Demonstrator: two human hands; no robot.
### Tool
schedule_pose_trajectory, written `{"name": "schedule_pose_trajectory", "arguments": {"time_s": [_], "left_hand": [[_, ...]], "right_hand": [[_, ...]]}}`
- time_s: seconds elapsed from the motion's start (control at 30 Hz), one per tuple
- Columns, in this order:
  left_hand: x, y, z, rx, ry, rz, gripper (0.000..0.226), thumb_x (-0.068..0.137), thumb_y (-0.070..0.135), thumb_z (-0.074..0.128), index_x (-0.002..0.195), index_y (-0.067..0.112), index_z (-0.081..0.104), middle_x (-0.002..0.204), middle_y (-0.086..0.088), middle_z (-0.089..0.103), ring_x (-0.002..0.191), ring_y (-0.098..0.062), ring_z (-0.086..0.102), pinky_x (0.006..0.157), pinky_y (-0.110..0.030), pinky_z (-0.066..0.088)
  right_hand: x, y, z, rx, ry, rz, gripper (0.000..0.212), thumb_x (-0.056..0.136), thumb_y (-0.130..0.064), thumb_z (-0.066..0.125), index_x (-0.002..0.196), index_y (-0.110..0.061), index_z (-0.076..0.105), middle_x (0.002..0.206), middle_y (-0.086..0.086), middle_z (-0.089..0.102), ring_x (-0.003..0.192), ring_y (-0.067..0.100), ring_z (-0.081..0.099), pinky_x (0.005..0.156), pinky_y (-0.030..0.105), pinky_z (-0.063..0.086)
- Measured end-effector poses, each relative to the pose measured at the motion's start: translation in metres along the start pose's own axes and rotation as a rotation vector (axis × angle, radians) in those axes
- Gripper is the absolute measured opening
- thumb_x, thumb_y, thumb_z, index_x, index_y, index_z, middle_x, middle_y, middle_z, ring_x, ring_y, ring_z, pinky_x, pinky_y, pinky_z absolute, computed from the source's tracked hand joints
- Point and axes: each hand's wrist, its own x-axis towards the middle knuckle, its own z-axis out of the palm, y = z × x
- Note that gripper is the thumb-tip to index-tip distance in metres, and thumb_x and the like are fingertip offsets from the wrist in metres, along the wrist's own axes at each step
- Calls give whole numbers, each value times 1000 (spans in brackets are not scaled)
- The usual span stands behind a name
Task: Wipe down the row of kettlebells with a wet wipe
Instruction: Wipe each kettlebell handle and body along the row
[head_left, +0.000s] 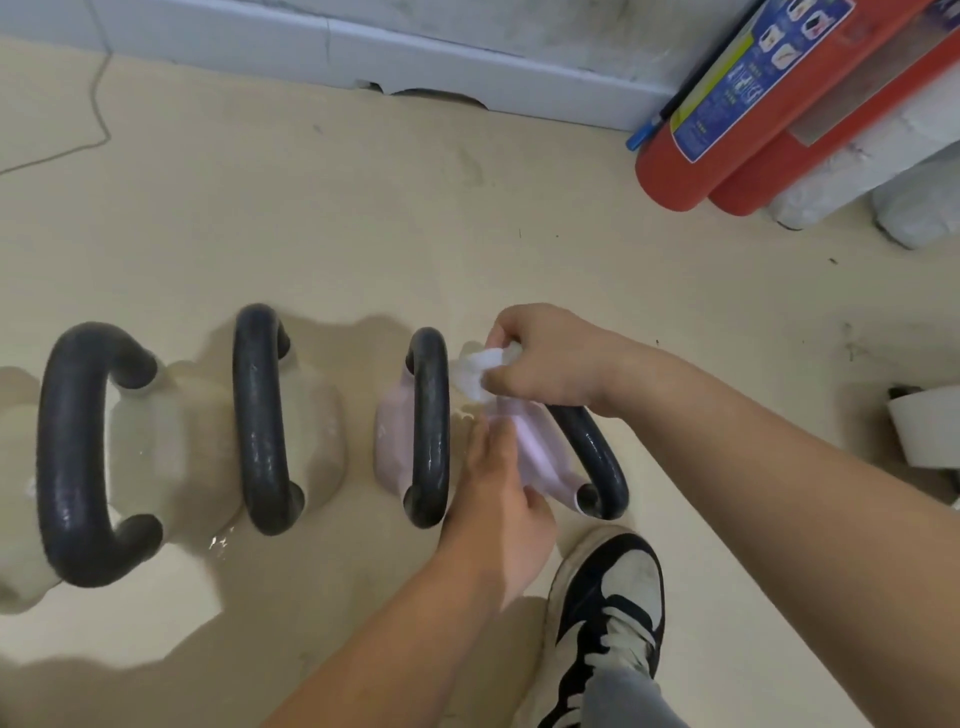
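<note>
White wipe (475, 371) in right hand (545, 358), left hand (498, 493) on rightmost kettlebell (540, 457)

Black handles (72, 452) are borne by 2 beige kettlebells (174, 441) and 2 pink kettlebells (389, 441); a white wipe (475, 371) and 2 red extinguishers (675, 174) are seen.

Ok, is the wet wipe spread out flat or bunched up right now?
Bunched up: the wet wipe is a crumpled white wad pinched in the fingers of the right hand.

Glossy dark kettlebell handles (428, 426), smooth matt pale bodies (322, 431), soft crumpled white wet wipe (475, 371), scuffed beige floor (363, 234)
</note>
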Motion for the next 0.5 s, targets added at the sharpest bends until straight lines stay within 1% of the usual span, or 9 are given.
{"name": "schedule_pose_trajectory", "arguments": {"time_s": [0.1, 0.17, 0.2, 0.27, 0.3, 0.37, 0.43, 0.47, 0.5], "left_hand": [[1, -9, 4, 23, -29, 25, 59, 98, 4, 53, 153, 10, 34, 161, -12, 29, 146, -29, 34, 118, -37, 33], [2, -17, -1, -104, -45, 74, 50, 103, 24, 58, 150, 24, 42, 155, -4, 48, 142, -19, 44, 123, -37, 30], [6, -19, 2, -226, -33, 15, 45, 103, 37, 59, 146, 32, 46, 148, 0, 57, 137, -16, 50, 123, -38, 29], [11, -23, 8, -411, -69, 2, 45, 99, 50, 60, 142, 39, 49, 142, 5, 62, 133, -14, 55, 122, -39, 30], [13, -22, 11, -360, -13, -42, 48, 99, 51, 60, 143, 39, 48, 146, 3, 58, 135, -14, 53, 122, -39, 30], [13, -13, 14, -371, -92, -61, 57, 100, 35, 60, 152, 29, 38, 160, -3, 40, 144, -19, 41, 122, -37, 28], [20, -11, 17, -472, 43, -259, 64, 98, 10, 53, 157, 13, 28, 166, -9, 21, 150, -25, 27, 119, -34, 29], [16, -10, 15, -428, 97, -228, 67, 97, 5, 50, 159, 11, 24, 167, -10, 15, 152, -26, 23, 119, -33, 27], [14, -13, 17, -348, 58, -222, 69, 98, 5, 50, 161, 13, 21, 169, -8, 12, 154, -25, 19, 121, -32, 25]], "right_hand": [[1, -2, 2, -121, -112, 75, 42, 84, -8, 63, 126, -15, 59, 116, 3, 65, 97, 23, 61, 81, 33, 56], [9, -2, -2, -217, -163, 92, 31, 83, -15, 65, 113, -10, 69, 112, 11, 71, 87, 25, 63, 75, 31, 53], [12, -4, -4, -248, -183, 98, 21, 83, -20, 67, 101, -11, 73, 103, 11, 73, 79, 25, 62, 70, 29, 49], [17, -6, -8, -258, -207, 102, 22, 90, -33, 66, 87, -12, 73, 85, 7, 70, 69, 24, 60, 64, 29, 46], [19, -5, -9, -234, -204, 119, 26, 92, -36, 65, 84, -12, 71, 80, 6, 67, 65, 24, 59, 63, 29, 46], [18, -4, -7, -175, -179, 137, 22, 92, -29, 63, 78, -12, 66, 72, 5, 62, 60, 23, 54, 61, 28, 43], [14, -4, -1, -167, -115, 135, 15, 89, -16, 57, 77, -10, 65, 70, 4, 59, 60, 22, 51, 57, 27, 39], [11, -4, 4, -169, -69, 125, 14, 88, -11, 55, 80, -9, 66, 69, 3, 61, 61, 21, 52, 55, 26, 39], [7, -3, 11, -179, -5, 107, 15, 88, -9, 54, 84, -9, 67, 71, 3, 63, 63, 21, 55, 55, 26, 40]]}}
